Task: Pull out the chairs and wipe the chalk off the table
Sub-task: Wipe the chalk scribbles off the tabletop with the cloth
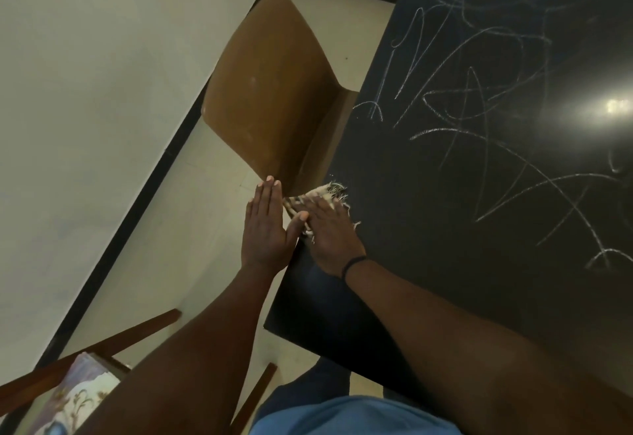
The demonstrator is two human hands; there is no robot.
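Note:
A black table fills the right side, its top scrawled with white chalk lines. At its left edge lies a frayed striped cloth. My right hand presses flat on the cloth, fingers straight. My left hand is held flat just off the table's edge beside the cloth, its fingertips near the corner of the brown chair. That chair's back stands against the table's left side, its seat hidden under the table.
A second chair with a wooden frame and a patterned seat cushion is at the lower left. A pale wall with a black skirting board runs along the left. A lamp's glare shines on the tabletop.

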